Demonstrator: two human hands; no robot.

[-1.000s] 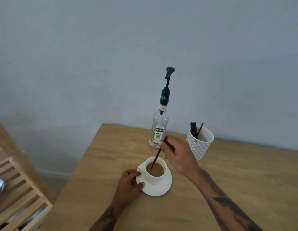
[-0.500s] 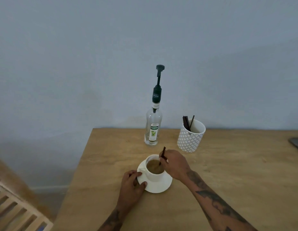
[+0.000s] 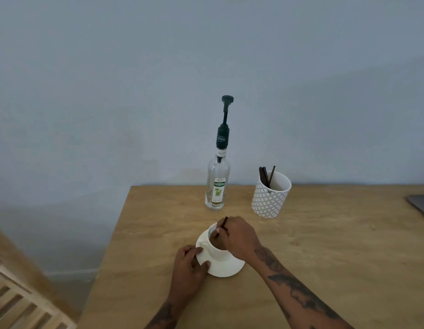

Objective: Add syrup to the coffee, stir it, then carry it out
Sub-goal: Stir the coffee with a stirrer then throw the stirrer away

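A white coffee cup (image 3: 213, 251) stands on a white saucer (image 3: 226, 268) near the table's left front. My right hand (image 3: 237, 236) hovers over the cup and pinches a dark stir stick (image 3: 222, 224) whose lower end dips into the brown coffee. My left hand (image 3: 188, 263) grips the saucer's left rim, fingers by the cup handle. Behind the cup stands a clear syrup bottle (image 3: 217, 184) with a tall dark green pump, upright and untouched.
A patterned white cup (image 3: 269, 199) holding several dark stir sticks stands right of the bottle. The wooden table (image 3: 325, 245) has its left edge close to the saucer. A grey flat object (image 3: 420, 205) lies at the far right. A slatted wooden rack (image 3: 18, 302) sits lower left.
My right hand has dropped lower over the cup, pushing the stick deeper into the coffee. The camera has swung so the table now looks level. My left hand stays on the saucer.
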